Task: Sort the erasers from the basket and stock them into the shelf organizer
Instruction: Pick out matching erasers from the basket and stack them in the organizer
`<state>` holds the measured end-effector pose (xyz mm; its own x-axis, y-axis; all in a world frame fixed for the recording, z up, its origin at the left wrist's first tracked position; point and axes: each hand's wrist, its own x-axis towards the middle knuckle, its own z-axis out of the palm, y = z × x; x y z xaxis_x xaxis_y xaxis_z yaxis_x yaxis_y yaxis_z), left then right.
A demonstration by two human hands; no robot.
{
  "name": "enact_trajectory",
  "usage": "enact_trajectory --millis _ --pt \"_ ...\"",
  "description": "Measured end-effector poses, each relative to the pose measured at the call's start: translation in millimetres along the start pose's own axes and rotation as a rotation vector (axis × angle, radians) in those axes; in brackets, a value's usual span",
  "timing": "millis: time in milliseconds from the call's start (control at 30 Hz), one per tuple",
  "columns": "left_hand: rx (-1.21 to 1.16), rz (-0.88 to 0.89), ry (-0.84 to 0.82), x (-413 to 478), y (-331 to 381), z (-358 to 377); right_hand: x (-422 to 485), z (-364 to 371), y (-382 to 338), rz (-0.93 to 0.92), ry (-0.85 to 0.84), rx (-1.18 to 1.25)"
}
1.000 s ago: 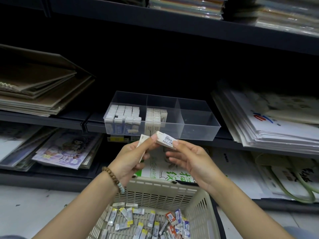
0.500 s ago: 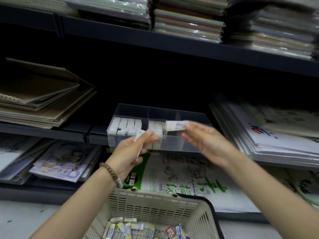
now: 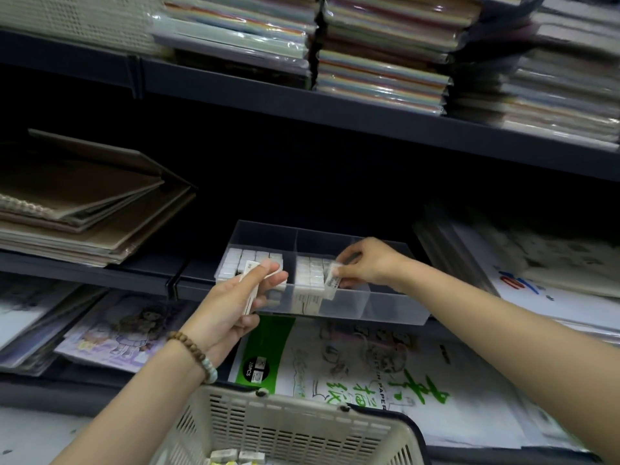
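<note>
Pinching an eraser (image 3: 331, 282) in my right hand (image 3: 367, 263) inside the organizer (image 3: 385, 312), middle bin, frame centre, I could knock the standing row (image 3: 310, 273) askew; my left hand (image 3: 228, 307) grips spares (image 3: 251, 290).

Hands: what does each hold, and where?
Left hand pinches one eraser near its upper end; right hand pinches a second eraser at its top.

Before you, the dark grey metal shelf board (image 3: 134, 276) carries a clear plastic three-compartment organizer (image 3: 389, 308) at its front edge. A stack of brown card-covered sketchbooks (image 3: 84, 213) lies to your left, and white printed paper pads (image 3: 543, 263) lie to your right.
</note>
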<state>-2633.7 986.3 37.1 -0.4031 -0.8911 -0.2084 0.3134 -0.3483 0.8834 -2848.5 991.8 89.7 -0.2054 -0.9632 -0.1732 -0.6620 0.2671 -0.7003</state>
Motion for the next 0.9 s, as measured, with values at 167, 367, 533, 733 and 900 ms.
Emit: enact_trajectory --millis 167,367,533,733,900 --pt "-0.035 -0.032 0.011 -1 1 2 5 4 -1 0.174 0.003 0.188" --pt "-0.134 -0.114 -0.052 -4 3 8 6 4 1 0.201 0.009 0.197" --pt "-0.149 -0.162 -0.193 -12 4 11 -6 3 2 0.044 0.154 0.122" --pt "0.276 -0.074 -0.250 -15 -8 18 -50 19 11 -0.266 0.093 0.411" --pt "0.277 -0.198 -0.308 -15 -23 29 -72 40 34 -0.254 -0.121 0.608"
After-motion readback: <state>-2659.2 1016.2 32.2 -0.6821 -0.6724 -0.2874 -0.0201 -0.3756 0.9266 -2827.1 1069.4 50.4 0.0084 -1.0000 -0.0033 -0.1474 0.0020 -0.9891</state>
